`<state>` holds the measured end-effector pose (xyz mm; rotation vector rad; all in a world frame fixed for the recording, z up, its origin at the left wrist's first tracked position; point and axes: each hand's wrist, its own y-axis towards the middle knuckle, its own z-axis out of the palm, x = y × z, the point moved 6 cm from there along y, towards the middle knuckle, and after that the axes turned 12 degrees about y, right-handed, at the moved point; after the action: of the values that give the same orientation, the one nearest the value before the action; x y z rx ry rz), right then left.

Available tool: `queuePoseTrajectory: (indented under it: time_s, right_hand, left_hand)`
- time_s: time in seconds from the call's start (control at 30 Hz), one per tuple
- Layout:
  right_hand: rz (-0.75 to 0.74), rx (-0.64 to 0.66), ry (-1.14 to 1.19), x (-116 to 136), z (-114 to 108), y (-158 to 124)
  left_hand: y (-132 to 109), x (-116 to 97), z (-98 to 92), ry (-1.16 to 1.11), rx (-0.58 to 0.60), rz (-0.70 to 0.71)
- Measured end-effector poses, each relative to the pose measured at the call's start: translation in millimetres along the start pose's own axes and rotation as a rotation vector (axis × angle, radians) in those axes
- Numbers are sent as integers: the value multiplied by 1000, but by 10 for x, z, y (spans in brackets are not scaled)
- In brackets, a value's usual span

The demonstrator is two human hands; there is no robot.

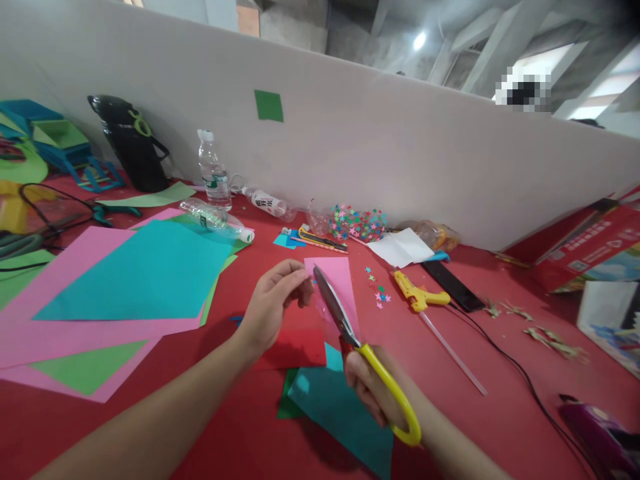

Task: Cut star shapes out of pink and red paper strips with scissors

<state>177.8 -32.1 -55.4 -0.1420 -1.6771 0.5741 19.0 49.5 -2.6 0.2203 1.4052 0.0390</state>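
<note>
Scissors with yellow handles are gripped in my right hand, their blades together or nearly so and pointing up and away to the left. My left hand is closed near the blade tips, thumb and forefinger pinched; whatever sits between them is too small to make out. Beneath the blades lies a pink paper strip. A red paper sheet rests under my left wrist. Nearer to me, a teal paper piece overlaps a green one, partly covered by my right hand.
Large coloured sheets are stacked at left. Bottles and a black flask stand by the white partition. A utility knife, star confetti, a yellow glue gun with its cord and a black phone lie ahead and right.
</note>
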Motion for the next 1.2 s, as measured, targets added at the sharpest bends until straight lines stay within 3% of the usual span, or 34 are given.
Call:
queuePoseTrajectory:
  time_s: [0.4, 0.67, 0.83, 1.0, 1.2]
  right_hand:
    - [-42, -49, 16, -145, -22, 68]
    - [-87, 14, 40, -6, -11, -5]
    - [-121, 130, 78, 60, -23, -26]
    - [-232, 194, 170, 78, -27, -59]
    - [-206, 198, 113, 174, 0, -106]
  left_hand:
    - [-33, 13, 28, -84, -41, -57]
    - [-31, 61, 16, -105, -79, -112]
    - [-10, 75, 12, -70, -72, -138]
    - [-1, -36, -12, 150, -83, -25]
    - [-9, -173, -17, 258, -112, 111]
